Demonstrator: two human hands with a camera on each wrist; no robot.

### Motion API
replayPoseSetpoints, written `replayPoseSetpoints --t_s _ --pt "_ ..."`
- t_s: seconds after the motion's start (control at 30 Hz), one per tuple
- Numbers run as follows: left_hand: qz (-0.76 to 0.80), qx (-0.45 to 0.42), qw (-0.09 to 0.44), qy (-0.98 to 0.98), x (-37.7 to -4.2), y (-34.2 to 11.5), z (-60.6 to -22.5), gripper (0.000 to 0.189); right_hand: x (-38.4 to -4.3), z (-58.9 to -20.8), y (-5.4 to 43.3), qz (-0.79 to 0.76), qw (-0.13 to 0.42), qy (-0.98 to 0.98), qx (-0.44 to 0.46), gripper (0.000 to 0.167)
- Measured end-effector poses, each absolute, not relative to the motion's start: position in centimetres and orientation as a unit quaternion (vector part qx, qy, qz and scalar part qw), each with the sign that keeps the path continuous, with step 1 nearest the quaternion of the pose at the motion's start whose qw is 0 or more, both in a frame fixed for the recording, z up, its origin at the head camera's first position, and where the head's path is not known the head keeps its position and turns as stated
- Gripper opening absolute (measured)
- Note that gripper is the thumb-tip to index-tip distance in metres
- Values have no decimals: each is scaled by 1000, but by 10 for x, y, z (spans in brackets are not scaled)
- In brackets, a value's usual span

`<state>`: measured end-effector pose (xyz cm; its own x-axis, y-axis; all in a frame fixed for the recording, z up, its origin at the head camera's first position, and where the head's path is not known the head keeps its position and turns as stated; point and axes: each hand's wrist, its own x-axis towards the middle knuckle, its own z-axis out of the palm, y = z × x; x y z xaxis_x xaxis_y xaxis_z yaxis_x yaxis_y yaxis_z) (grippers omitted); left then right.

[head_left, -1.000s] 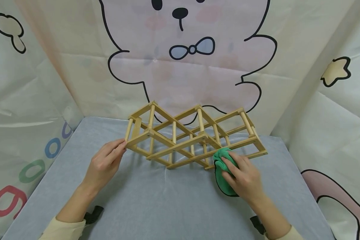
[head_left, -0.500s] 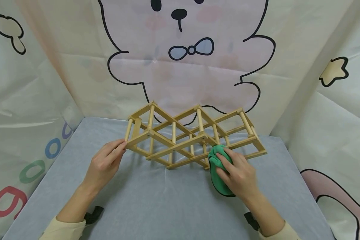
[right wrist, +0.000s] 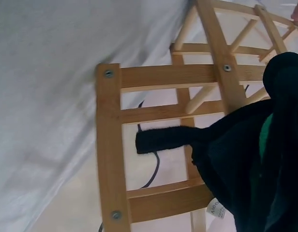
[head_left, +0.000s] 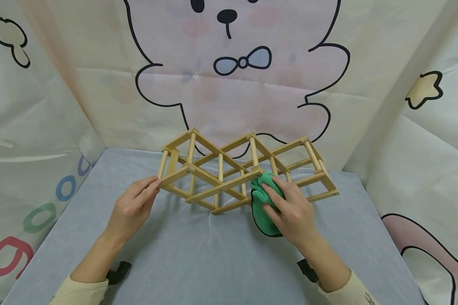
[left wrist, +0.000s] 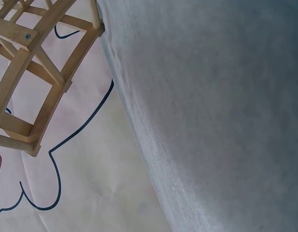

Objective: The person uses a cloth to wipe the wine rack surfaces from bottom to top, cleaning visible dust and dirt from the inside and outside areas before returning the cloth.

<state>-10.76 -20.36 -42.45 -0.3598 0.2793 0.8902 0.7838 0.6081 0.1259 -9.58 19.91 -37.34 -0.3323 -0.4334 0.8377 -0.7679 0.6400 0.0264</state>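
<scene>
A pale wooden folding lattice rack (head_left: 224, 186), made of crossed slats and round dowels, stands across the table. At its left end my left hand (head_left: 131, 207) pinches the lower corner between thumb and fingers. My right hand (head_left: 291, 212) grips a bunched green cloth (head_left: 265, 218) with a black edge against the front slats, right of the middle. In the right wrist view the cloth (right wrist: 236, 159) looks nearly black, with a loop and a white tag (right wrist: 216, 208), and covers part of the rack (right wrist: 110, 145). One rack end (left wrist: 54, 99) shows in the left wrist view.
A light blue-grey cloth covers the table (head_left: 210, 262). Printed fabric walls (head_left: 244, 101) with cartoon drawings close in the back and both sides. Black straps (head_left: 118, 272) sit at both wrists.
My right hand has slid left along the front slats with the cloth, from the right section toward the middle crossing. The left hand and the rack stay in place.
</scene>
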Motion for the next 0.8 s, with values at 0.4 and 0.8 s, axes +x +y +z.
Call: replayPoseSetpoints --t_s 0.4,0.8 --pt "-281 -339 445 -780 -108 -205 -424 30 -91 -357 187 194 499 -739 409 27" --pt "-279 -341 448 -778 -108 -204 -425 31 -87 -361 172 170 442 -792 386 30"
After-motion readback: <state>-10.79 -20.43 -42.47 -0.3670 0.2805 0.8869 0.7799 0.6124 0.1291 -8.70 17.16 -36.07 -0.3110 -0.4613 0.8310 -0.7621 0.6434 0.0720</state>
